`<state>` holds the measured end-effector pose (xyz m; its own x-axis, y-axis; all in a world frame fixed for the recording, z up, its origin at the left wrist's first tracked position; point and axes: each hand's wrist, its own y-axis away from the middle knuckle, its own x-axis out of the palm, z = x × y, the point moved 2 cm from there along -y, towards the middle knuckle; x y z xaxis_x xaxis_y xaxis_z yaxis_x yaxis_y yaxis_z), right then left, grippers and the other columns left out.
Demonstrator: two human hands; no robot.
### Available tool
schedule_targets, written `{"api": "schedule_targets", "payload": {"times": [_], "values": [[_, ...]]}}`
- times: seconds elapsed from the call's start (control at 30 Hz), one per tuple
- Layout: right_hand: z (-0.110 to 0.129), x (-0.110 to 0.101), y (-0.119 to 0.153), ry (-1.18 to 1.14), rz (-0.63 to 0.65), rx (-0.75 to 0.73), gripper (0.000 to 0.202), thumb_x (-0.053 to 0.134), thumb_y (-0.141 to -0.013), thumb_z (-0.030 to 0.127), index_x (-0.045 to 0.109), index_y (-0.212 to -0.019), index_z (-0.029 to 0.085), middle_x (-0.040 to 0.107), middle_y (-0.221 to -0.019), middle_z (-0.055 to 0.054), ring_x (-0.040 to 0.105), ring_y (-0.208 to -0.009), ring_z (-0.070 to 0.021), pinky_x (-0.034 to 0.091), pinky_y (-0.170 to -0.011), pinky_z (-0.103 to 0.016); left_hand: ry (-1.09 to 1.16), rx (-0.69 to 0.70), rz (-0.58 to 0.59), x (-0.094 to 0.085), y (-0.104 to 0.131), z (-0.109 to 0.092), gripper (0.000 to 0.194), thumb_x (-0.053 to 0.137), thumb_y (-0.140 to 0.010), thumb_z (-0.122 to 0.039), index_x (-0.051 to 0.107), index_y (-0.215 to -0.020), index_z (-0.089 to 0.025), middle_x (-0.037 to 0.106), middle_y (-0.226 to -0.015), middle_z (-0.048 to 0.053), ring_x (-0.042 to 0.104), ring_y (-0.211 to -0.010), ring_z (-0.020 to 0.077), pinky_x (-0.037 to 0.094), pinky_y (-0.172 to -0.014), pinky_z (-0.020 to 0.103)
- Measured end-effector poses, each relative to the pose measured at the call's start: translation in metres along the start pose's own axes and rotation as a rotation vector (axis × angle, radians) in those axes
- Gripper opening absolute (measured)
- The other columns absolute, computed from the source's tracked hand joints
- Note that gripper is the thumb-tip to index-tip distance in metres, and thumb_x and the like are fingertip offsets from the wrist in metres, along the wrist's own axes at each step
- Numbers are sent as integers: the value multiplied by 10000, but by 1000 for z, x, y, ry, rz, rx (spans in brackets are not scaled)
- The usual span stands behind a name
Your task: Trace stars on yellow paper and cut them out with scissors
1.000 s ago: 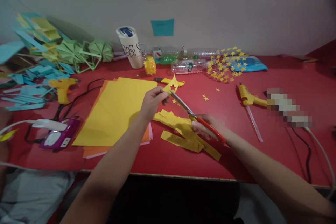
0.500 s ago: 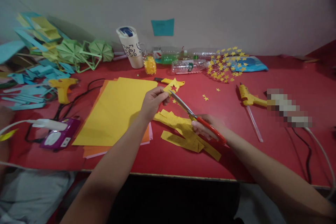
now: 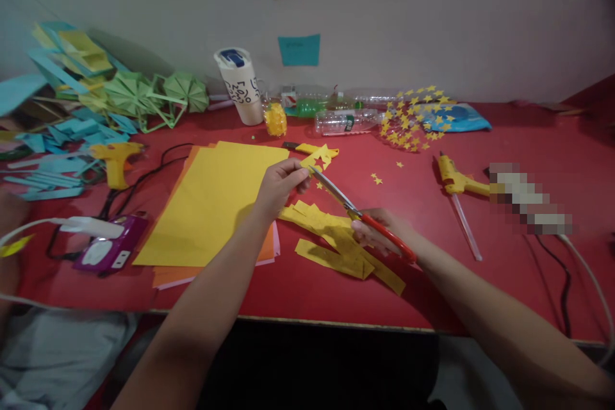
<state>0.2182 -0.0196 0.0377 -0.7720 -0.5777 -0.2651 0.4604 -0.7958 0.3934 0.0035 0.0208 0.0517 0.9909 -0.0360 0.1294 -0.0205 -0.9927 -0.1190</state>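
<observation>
My left hand (image 3: 284,184) pinches a small piece of yellow paper (image 3: 327,154) that has a star-shaped hole in it. In my right hand (image 3: 377,230) are red-handled scissors (image 3: 390,236), their blades pointing up and left with the tip at the paper beside my left fingertips. Below the blades lie crumpled yellow paper strips (image 3: 331,230). A few cut paper stars (image 3: 377,179) rest on the red table, some near the scissors. Under my left forearm is a stack of yellow sheets (image 3: 206,198) with orange and pink ones beneath.
A yellow utility knife (image 3: 307,148) lies just behind my left hand. Glue guns (image 3: 451,176) rest at both sides, with cables and a purple power socket (image 3: 110,246) at left. Plastic bottles (image 3: 346,122), a tumbler (image 3: 240,90) and a star-covered bottle (image 3: 413,122) line the wall.
Almost nothing differs. The scissors' handles have shifted very slightly right, while the blade tip stays by the yellow paper in my left fingers.
</observation>
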Motion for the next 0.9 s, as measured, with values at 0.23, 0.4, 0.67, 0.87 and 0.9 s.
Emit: {"api": "schedule_targets", "payload": {"times": [0.23, 0.4, 0.67, 0.87, 0.9], "values": [[-1, 0, 0, -5, -5, 19, 562, 693, -621, 716, 474, -605, 199, 520, -521, 32, 461, -381, -75, 335, -349, -206, 14, -12, -8, -2, -1, -2, 157, 702, -625, -274, 593, -556, -185, 581, -474, -24, 503, -427, 77, 426, -461, 209], [0, 1, 0, -13, 11, 13, 556, 689, -633, 709, 456, -606, 204, 541, -533, 30, 415, -351, -51, 330, -353, -216, 20, -2, -12, -2, -1, -2, 151, 705, -623, -273, 603, -555, -185, 582, -476, -23, 509, -434, 83, 429, -459, 213], [-1, 1, 0, -4, 18, -20, 551, 685, -662, 694, 441, -592, 204, 506, -514, 51, 394, -340, -37, 313, -344, -203, 19, 7, -7, -3, -1, -1, 145, 696, -631, -268, 608, -563, -175, 574, -477, -28, 503, -438, 74, 427, -467, 206], [-7, 0, -3, -10, 7, -14, 552, 698, -646, 696, 444, -587, 210, 465, -502, 57, 445, -375, -67, 368, -376, -221, 21, 7, -19, -3, -1, -1, 144, 696, -620, -268, 607, -559, -173, 576, -471, -31, 495, -430, 73, 419, -465, 207], [-8, 0, -3, -11, 7, -12, 553, 699, -644, 697, 445, -587, 209, 464, -500, 60, 431, -364, -63, 374, -380, -226, 21, 8, -19, -3, -1, -1, 143, 694, -622, -268, 607, -559, -173, 577, -472, -31, 495, -430, 73, 419, -465, 207]]}}
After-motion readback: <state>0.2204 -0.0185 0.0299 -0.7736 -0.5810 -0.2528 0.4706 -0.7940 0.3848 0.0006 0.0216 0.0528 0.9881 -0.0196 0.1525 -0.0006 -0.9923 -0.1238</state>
